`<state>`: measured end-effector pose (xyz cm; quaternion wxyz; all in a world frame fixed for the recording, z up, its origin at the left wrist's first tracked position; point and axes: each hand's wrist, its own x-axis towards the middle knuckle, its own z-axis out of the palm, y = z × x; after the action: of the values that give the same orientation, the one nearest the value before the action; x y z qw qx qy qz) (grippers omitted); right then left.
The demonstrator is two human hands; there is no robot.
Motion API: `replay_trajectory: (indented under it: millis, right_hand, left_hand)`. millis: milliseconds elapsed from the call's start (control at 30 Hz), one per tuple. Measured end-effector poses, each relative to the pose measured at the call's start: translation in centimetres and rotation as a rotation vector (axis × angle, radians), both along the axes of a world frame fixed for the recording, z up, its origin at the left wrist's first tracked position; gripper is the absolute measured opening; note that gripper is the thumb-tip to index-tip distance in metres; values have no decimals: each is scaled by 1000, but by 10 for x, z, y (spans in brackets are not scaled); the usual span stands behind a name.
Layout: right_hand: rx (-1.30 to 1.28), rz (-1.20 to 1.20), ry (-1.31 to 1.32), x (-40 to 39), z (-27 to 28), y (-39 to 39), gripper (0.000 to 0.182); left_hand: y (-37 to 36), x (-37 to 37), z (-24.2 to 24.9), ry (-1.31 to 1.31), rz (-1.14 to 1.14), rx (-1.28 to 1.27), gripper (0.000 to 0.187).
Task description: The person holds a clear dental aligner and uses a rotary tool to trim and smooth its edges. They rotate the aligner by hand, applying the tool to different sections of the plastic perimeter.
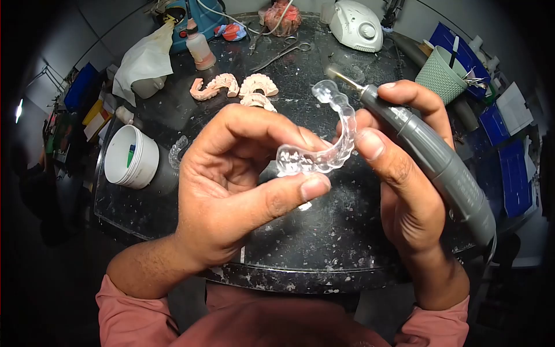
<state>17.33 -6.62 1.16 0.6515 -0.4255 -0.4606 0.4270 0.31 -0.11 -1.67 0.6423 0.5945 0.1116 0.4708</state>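
Note:
Between the thumb and fingers of my left hand [231, 173] is a clear dental aligner [341, 136], its arch curving up to the right. My right hand [407, 168] is closed around a grey rotary handpiece [433, 150]. The thin metal bur at the handpiece's tip points up and left, close to the aligner's upper end; its end looks blurred. My right thumb and a fingertip are also at the aligner's right side, seemingly touching it. Behind my left hand, several pinkish dental models [258, 85] lie on the black table [324, 237].
A white tub [132, 157] and another clear aligner [178, 151] are at the left. Scissor-like forceps [283, 55], a dropper bottle [201, 51] and a white control unit [355, 26] stand toward the back. A green basket [442, 75] holding tools is at the right.

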Motion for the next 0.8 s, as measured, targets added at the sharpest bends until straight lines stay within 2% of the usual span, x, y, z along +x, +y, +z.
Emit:
replay_trajectory:
  millis: [167,267,367,433,500,567,600,633,800]
  right_hand:
    - [-30,7,55,-3,-2,0,51]
    - [-49,31,73,-5,-2,-1,50]
    - [37,-192,-300,3,-6,1,45]
    - [284,-252,-592,16,-6,4,48]
    - [360,-180,-685,17,-3,0,54]
    - [413,-109,-722,15,-12,-3,52]
    - [487,-124,-632,10,-21,2,46]
    - [615,-82,-670,13,-23,11,43]
    - [645,56,-746,17,-18,11,42]
  left_hand:
    - [0,0,-2,-58,-31,-191,28]
    - [0,0,-3,-12,-15,-147,25]
    - [4,-2,-2,44,9,-106,28]
    - [3,0,4,40,75,-182,31]
    - [4,0,3,38,76,-170,31]
    - [2,0,4,17,93,-188,28]
    - [3,-1,3,17,95,-188,28]
    - [5,-2,0,-3,81,-143,27]
    - [5,-4,-1,18,93,26,24]
